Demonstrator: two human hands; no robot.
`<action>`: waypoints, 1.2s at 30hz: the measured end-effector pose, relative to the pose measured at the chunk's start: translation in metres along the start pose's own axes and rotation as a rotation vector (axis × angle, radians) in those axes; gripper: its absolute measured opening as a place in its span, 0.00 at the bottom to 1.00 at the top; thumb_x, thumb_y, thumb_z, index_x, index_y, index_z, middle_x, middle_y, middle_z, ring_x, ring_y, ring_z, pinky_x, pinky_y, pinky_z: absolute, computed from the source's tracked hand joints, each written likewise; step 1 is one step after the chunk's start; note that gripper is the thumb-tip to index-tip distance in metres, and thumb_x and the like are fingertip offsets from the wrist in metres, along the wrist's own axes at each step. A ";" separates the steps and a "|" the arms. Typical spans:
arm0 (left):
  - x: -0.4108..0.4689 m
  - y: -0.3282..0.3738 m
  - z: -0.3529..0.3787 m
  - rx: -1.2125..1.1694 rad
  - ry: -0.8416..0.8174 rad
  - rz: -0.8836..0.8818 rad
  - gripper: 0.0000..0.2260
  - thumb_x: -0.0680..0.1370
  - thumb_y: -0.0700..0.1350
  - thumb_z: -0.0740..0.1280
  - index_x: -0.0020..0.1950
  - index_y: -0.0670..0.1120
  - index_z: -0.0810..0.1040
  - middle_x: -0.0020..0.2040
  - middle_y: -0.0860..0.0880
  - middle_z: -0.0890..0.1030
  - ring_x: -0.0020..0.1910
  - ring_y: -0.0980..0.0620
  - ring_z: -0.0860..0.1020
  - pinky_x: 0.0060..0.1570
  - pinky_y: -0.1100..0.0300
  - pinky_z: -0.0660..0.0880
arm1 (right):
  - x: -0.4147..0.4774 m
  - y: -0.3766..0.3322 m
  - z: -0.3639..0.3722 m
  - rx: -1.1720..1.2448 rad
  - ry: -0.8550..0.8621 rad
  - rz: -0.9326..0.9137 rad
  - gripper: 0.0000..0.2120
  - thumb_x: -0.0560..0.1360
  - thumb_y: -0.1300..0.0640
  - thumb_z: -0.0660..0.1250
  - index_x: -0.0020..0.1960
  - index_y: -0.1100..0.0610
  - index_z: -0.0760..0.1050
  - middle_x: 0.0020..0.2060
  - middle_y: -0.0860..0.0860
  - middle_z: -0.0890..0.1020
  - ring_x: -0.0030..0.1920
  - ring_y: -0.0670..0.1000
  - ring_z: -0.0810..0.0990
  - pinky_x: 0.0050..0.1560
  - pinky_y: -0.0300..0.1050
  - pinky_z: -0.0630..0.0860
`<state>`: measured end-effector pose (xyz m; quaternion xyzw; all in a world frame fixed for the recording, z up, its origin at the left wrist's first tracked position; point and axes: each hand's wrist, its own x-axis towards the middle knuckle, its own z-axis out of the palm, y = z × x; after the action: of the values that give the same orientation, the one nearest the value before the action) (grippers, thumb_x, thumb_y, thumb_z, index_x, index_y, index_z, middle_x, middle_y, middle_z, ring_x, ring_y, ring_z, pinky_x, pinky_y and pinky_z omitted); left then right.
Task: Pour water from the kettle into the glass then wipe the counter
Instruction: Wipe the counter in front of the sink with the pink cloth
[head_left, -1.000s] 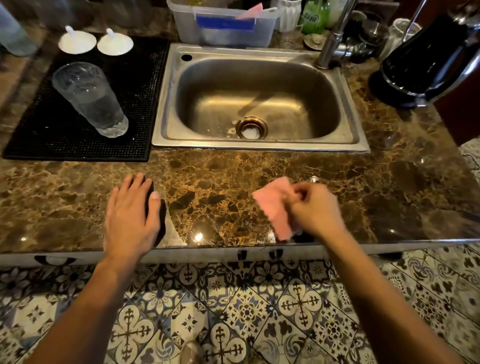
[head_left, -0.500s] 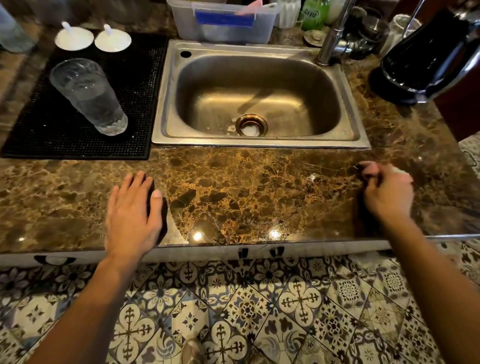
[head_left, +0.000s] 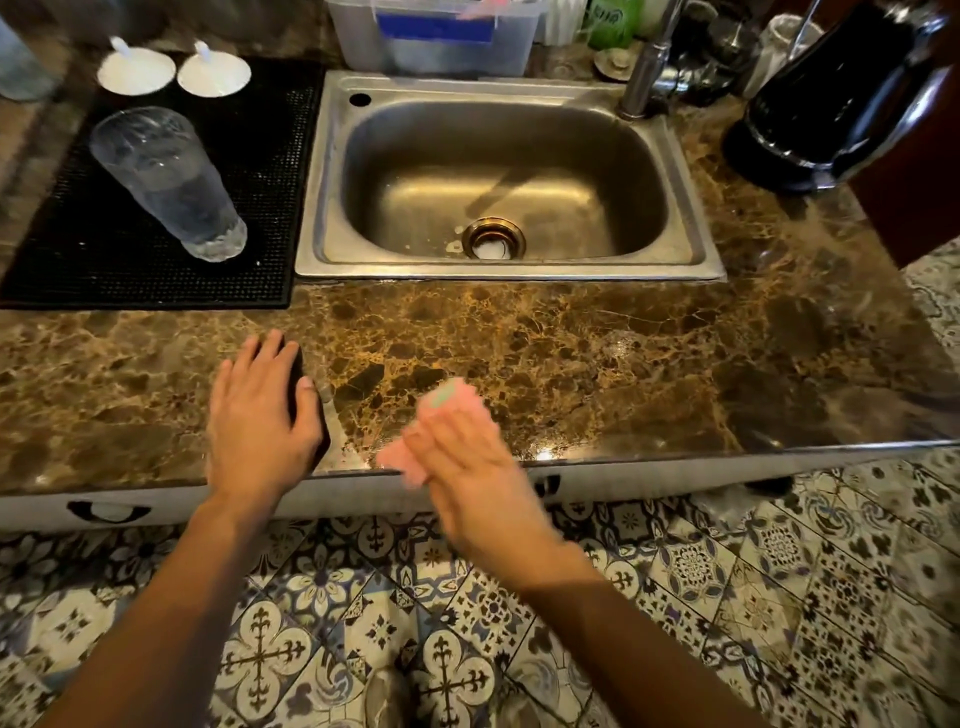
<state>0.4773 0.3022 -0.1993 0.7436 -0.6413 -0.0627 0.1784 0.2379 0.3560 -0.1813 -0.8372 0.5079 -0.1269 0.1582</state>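
Note:
A brown marble counter (head_left: 597, 364) runs in front of me. My left hand (head_left: 260, 421) lies flat on it near the front edge, fingers straight. My right hand (head_left: 467, 457), blurred by motion, presses a pink cloth (head_left: 449, 397) onto the counter just right of the left hand, with its fingers stretched over the cloth. A tall clear glass (head_left: 166, 182) with water in it stands on a black mat (head_left: 104, 260) at the back left. The black kettle (head_left: 841, 88) sits on its base at the back right.
A steel sink (head_left: 498, 265) with a tap (head_left: 649, 62) fills the middle back. Behind it stand a plastic tub (head_left: 436, 47) and bottles. Two white lids (head_left: 171, 73) lie at the mat's far edge. A patterned tile floor (head_left: 727, 597) lies below the counter edge.
My right hand swept with the cloth from the counter's middle out to the right, then back left to beside my left hand. The left hand has stayed put.

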 end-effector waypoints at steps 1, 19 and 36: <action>0.000 -0.001 0.000 -0.004 0.002 0.003 0.24 0.81 0.51 0.54 0.74 0.43 0.70 0.78 0.44 0.67 0.80 0.46 0.60 0.79 0.47 0.51 | -0.006 0.014 -0.015 -0.015 0.035 0.042 0.23 0.78 0.60 0.63 0.73 0.50 0.73 0.72 0.50 0.75 0.75 0.53 0.71 0.78 0.59 0.61; 0.000 0.000 -0.001 0.005 -0.008 0.026 0.25 0.81 0.52 0.53 0.75 0.42 0.68 0.78 0.42 0.67 0.79 0.44 0.59 0.78 0.45 0.53 | 0.026 0.031 -0.022 0.102 0.036 0.180 0.17 0.80 0.61 0.65 0.66 0.49 0.79 0.63 0.52 0.79 0.62 0.53 0.78 0.69 0.51 0.75; 0.000 -0.001 0.001 -0.020 0.016 0.024 0.24 0.81 0.49 0.54 0.74 0.40 0.71 0.77 0.42 0.68 0.79 0.43 0.61 0.79 0.45 0.53 | 0.023 0.152 -0.056 -0.002 0.401 0.743 0.14 0.84 0.49 0.58 0.64 0.49 0.78 0.57 0.51 0.78 0.59 0.53 0.77 0.61 0.46 0.74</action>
<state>0.4783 0.3024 -0.2008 0.7346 -0.6480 -0.0608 0.1916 0.1042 0.2616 -0.1887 -0.5561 0.7961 -0.2210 0.0906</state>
